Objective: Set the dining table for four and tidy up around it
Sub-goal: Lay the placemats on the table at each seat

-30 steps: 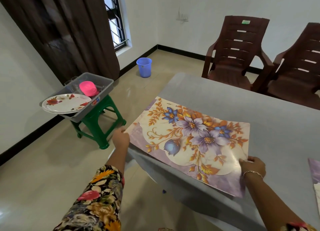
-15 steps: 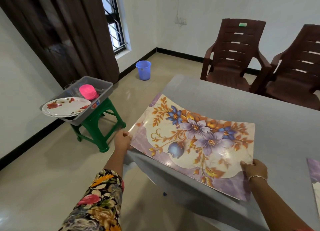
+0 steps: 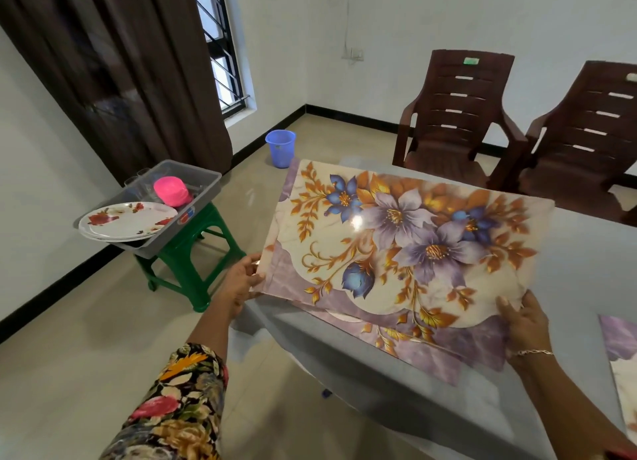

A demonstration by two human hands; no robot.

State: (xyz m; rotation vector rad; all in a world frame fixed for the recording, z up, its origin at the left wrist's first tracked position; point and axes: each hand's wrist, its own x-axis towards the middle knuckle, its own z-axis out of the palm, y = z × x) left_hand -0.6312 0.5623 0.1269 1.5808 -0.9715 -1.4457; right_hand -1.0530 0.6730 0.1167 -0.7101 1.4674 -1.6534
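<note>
Fingers (image 3: 249,269) of the left hand (image 3: 238,285) and right hand (image 3: 524,325) pinch the near corners of the top placemat (image 3: 396,239), held just above a second placemat (image 3: 431,352) on the table (image 3: 586,263). It looks light, glossy and bendy; gripping both side edges should stop sagging.

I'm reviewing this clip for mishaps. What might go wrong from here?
The placemat is pinched only at its near corners by the left hand and right hand, so it may sag or slip. The second mat beneath lies close to the table's near edge and might get dragged off. The plates jut past the tray rim on the green stool; a bump may tip them.
</note>
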